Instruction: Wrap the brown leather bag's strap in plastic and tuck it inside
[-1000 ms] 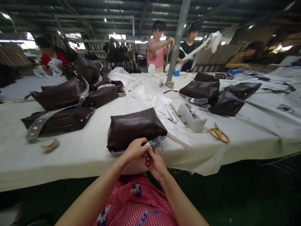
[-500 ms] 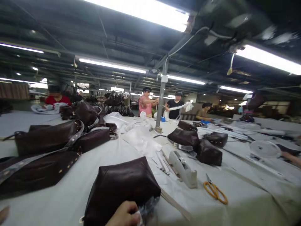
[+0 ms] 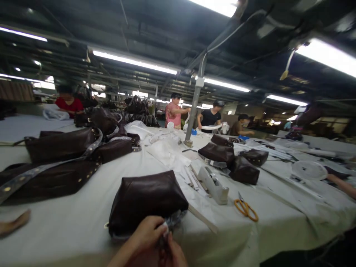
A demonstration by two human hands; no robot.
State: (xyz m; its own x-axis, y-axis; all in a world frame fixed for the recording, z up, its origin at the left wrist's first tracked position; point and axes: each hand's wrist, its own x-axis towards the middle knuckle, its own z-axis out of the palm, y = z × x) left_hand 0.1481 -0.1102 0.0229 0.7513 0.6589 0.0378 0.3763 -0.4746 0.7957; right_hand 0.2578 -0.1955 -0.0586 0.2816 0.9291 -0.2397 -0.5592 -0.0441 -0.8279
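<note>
A dark brown leather bag (image 3: 146,200) lies on the white table (image 3: 83,230) right in front of me. At its near edge a crinkled clear plastic wrap (image 3: 174,219) sticks out. My left hand (image 3: 147,235) is closed in a pinch on that wrap. My right hand (image 3: 174,254) sits just below it at the bottom of the picture, fingers curled against the same wrap, only partly visible.
A tape dispenser (image 3: 214,183) and orange-handled scissors (image 3: 246,209) lie right of the bag. More brown bags (image 3: 55,163) and straps pile up at left, others (image 3: 230,159) at mid-right. A steel post (image 3: 193,111) rises from the table. Several people work at the far side.
The view tilted up from my lap toward the ceiling, then dropped slightly, so my hands show again. Both hands stayed on the plastic wrap at the bag's edge.
</note>
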